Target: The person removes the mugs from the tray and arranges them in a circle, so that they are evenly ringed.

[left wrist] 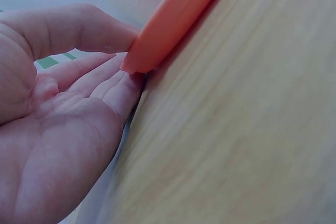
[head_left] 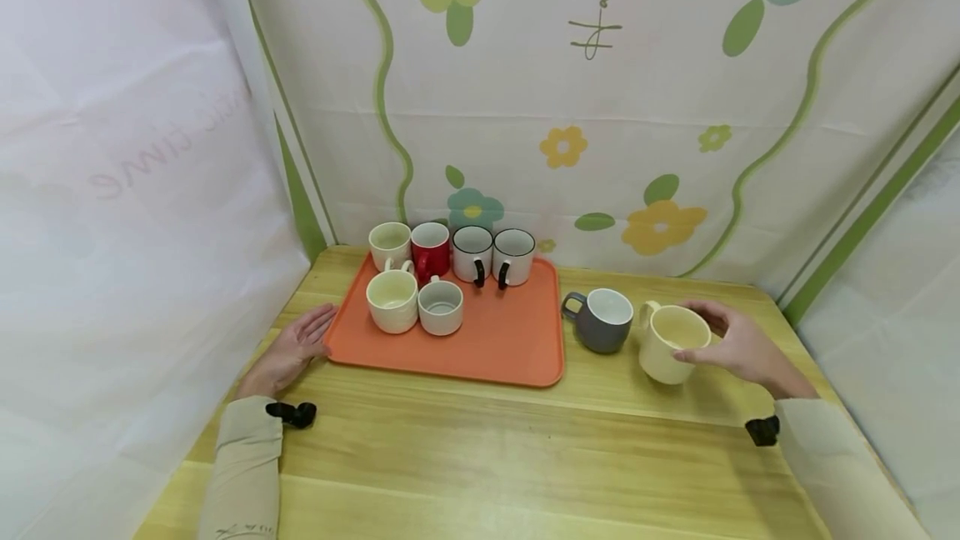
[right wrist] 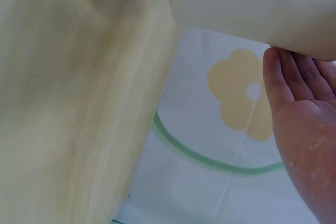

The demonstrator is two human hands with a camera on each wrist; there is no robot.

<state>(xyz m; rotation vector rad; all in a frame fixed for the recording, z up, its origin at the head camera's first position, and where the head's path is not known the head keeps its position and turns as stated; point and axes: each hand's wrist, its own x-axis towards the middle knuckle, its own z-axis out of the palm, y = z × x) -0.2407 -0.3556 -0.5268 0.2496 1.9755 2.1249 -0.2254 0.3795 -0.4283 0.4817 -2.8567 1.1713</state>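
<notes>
At the right, my right hand (head_left: 738, 344) grips a pale yellow mug (head_left: 667, 361) by its body, thumb on the near side and fingers on the far side. The mug's handle points left, away from the palm. Close up in the right wrist view, the fingers (right wrist: 299, 77) lie against the mug wall (right wrist: 236, 9). Left of it stands a dark grey mug (head_left: 600, 332) with a white inside. My left hand (head_left: 288, 348) is at the left end of an orange tray (head_left: 502, 348). In the left wrist view, the thumb and fingers (left wrist: 115, 90) meet the tray rim (left wrist: 168, 24).
On the tray's back row are a cream mug (head_left: 390, 248), a red mug (head_left: 431, 250) and two white mugs (head_left: 513, 257) with black handles. In front of them stand another cream mug (head_left: 392, 302) and a pale grey mug (head_left: 441, 309). A flowered curtain (head_left: 487, 82) hangs behind the wooden table (head_left: 465, 457).
</notes>
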